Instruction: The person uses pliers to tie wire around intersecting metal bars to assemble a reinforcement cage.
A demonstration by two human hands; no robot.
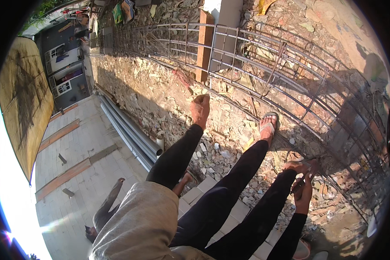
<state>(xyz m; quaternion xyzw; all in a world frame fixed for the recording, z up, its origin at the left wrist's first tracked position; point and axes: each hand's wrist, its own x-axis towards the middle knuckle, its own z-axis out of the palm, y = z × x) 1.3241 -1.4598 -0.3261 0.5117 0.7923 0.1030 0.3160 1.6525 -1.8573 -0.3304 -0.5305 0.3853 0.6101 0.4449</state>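
My left hand (pixel 200 109) is closed in a fist over the rubble, just below a brown wooden block (pixel 205 47). What it holds, if anything, is too small to make out. A long cage of steel reinforcing bars (pixel 264 82) runs past it, curving down to the right. Low on the right, my right hand (pixel 304 197) is closed around a dark hand tool (pixel 297 185) whose kind I cannot make out. That hand is close to a foot (pixel 295 166) and the cage's near bar. Another foot (pixel 268 125), in a sandal, stands next to the cage.
Grey pipes (pixel 130 132) lie at the left beside a pale block wall (pixel 73 147). A grey post (pixel 226 26) rises behind the wooden block. Broken rubble (pixel 216 151) covers the ground. A yellowish sheet (pixel 24 99) hangs at the far left. Reddish strands (pixel 182 79) lie near the cage.
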